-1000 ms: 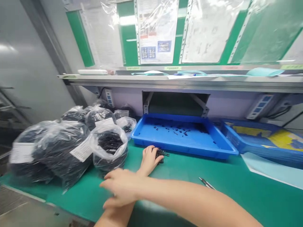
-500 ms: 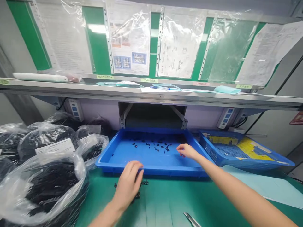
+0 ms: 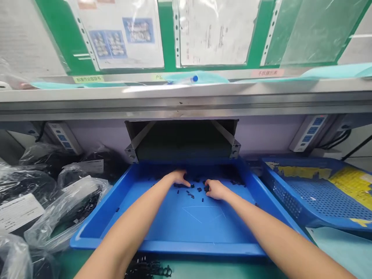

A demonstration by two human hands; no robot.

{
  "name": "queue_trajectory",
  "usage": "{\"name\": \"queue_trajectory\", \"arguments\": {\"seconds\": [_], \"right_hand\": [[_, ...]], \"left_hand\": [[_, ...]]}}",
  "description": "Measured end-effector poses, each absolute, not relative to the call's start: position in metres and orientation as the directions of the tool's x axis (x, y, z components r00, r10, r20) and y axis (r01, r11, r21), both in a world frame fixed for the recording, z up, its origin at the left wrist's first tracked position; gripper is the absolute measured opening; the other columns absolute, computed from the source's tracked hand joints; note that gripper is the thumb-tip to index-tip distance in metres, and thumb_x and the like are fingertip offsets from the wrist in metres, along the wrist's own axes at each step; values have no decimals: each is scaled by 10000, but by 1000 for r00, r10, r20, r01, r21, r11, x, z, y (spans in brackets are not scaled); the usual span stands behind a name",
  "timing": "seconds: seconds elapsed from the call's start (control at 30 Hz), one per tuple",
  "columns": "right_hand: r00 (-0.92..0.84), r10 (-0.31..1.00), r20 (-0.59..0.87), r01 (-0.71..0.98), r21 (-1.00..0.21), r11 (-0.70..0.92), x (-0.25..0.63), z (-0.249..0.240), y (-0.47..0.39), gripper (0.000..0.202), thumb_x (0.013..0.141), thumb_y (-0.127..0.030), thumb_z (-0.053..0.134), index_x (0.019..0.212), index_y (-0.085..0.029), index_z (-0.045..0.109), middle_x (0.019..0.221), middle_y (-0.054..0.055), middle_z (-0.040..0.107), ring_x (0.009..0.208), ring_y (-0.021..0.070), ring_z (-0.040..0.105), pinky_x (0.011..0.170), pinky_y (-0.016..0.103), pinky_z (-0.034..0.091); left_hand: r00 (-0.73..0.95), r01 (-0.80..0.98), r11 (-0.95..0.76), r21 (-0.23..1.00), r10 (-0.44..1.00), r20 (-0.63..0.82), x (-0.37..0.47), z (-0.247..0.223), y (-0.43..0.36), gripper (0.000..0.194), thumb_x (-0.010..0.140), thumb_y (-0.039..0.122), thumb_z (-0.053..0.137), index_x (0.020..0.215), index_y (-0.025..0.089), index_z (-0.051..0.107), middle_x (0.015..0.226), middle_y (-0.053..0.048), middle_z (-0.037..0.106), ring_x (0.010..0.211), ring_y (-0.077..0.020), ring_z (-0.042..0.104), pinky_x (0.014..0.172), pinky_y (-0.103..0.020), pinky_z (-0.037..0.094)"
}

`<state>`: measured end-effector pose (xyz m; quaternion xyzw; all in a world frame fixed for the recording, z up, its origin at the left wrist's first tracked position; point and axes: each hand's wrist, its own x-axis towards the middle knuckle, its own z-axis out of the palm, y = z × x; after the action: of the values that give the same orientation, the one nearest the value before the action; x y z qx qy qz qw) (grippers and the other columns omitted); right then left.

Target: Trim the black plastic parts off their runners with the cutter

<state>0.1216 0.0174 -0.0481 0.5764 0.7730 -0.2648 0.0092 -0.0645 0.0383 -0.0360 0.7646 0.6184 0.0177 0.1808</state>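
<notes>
Both hands reach into a blue tray (image 3: 180, 228) in front of a dark conveyor opening. My left hand (image 3: 178, 177) is at the tray's back middle, thumb and fingers apart, over small black parts (image 3: 191, 195). Just to the right, my right hand (image 3: 214, 189) has its fingertips closed on a small black part (image 3: 206, 188). Several more black pieces lie between and around the hands. At the tray's front edge, a cluster of black parts (image 3: 145, 268) rests on the green mat, partly behind the left forearm.
Clear plastic bags (image 3: 74, 205) of black parts crowd the left side. A blue perforated basket (image 3: 322, 193) with yellow tape stands at the right, with a light blue sheet (image 3: 343, 248) before it. A metal shelf (image 3: 186, 102) spans above the conveyor (image 3: 186, 141).
The view has moved closer to the tray. My left hand has gone from the mat into the back of the tray, and my right hand has shifted inward onto the black parts.
</notes>
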Motion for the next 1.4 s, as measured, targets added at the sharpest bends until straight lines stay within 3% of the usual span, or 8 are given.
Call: {"name": "queue_trajectory", "arguments": {"seconds": [0.13, 0.23, 0.33, 0.67, 1.0, 1.17, 1.4], "right_hand": [[-329, 886, -326, 881, -443, 164, 123, -56, 25, 277, 853, -249, 526, 1107, -142, 505, 1063, 73, 539, 868, 171, 563, 716, 347, 497], [-290, 892, -347, 881, -460, 108, 122, -60, 28, 289, 855, -245, 525, 1121, -138, 491, 1023, 68, 550, 806, 153, 574, 669, 320, 507], [-273, 888, -371, 874, -481, 68, 123, -62, 29, 273, 856, -240, 524, 1104, -129, 495, 954, 53, 567, 722, 126, 577, 616, 284, 508], [-306, 867, -394, 829, -558, 39, 128, -63, 33, 248, 857, -239, 525, 1077, -124, 511, 897, 36, 580, 686, 115, 576, 605, 275, 505], [-282, 881, -380, 765, -643, -32, 128, -63, 29, 208, 856, -233, 525, 1031, -120, 527, 870, 28, 577, 670, 109, 567, 592, 265, 497], [-309, 846, -434, 626, -763, -162, 129, -60, 27, 165, 855, -205, 524, 992, -114, 536, 823, 14, 572, 630, 93, 555, 557, 237, 488], [-408, 738, -538, 338, -840, -425, 145, -45, 32, 153, 885, -220, 478, 843, -94, 556, 718, -7, 563, 558, 67, 538, 506, 198, 476]], "left_hand": [[286, 947, -206, 245, 889, -358, -53, -42, 52, 587, 760, 372, 618, 1263, 168, 395, 1342, -131, 346, 1184, -293, 377, 944, -481, 348], [315, 944, -243, 221, 864, -392, -39, -44, 56, 740, 714, 375, 664, 1328, 175, 301, 1407, -143, 230, 1251, -319, 270, 989, -493, 285], [338, 938, -273, 212, 856, -392, -27, -46, 56, 785, 695, 363, 683, 1338, 162, 281, 1414, -154, 208, 1263, -323, 246, 999, -488, 271], [463, 875, -369, 314, 828, -316, -12, -49, 50, 574, 696, 284, 689, 1203, 134, 465, 1194, -125, 483, 1060, -256, 485, 855, -398, 424], [414, 819, -262, 510, 886, -210, -4, -57, 37, 203, 787, 194, 592, 972, 119, 561, 997, -67, 559, 920, -194, 536, 798, -387, 457], [369, 716, -97, 691, 893, -257, -4, -57, 34, 107, 823, 176, 549, 898, 100, 559, 800, -18, 578, 651, -109, 561, 617, -271, 498], [263, 485, 51, 873, 944, -201, 5, -48, 34, 98, 845, 174, 519, 804, 93, 554, 682, 13, 550, 574, -84, 539, 557, -228, 483]]}}
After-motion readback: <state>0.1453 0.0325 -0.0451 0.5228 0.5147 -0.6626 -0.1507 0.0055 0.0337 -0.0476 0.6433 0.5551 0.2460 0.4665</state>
